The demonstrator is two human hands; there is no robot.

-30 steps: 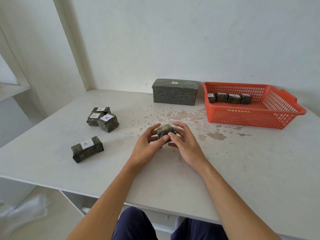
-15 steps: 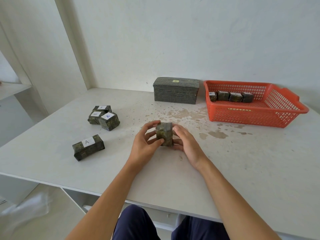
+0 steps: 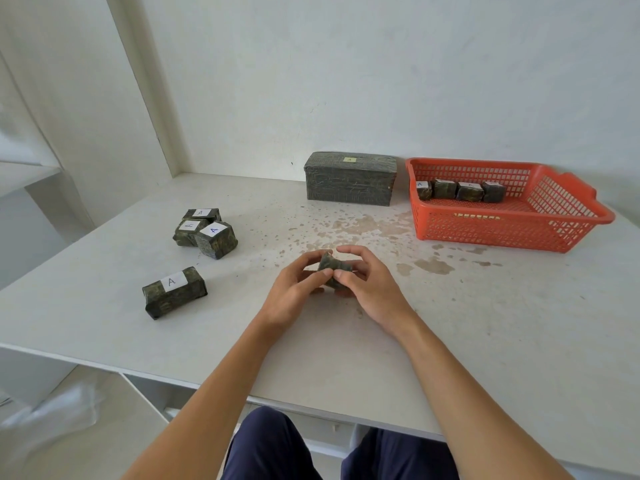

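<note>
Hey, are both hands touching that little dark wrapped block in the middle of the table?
Touching. The head view shows the left hand and the right hand both gripping the small wrapped block, with their fingers curled against its sides.

Wrapped block (image 3: pixel 331 267) mostly hidden by left hand (image 3: pixel 294 293) & right hand (image 3: pixel 375 292); labels on far blocks (image 3: pixel 467 192) in basket (image 3: pixel 502 230) too blurry to read.

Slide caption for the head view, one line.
Left hand and right hand grip a small wrapped block at the table, labelled blocks at left, orange basket at right.
</note>
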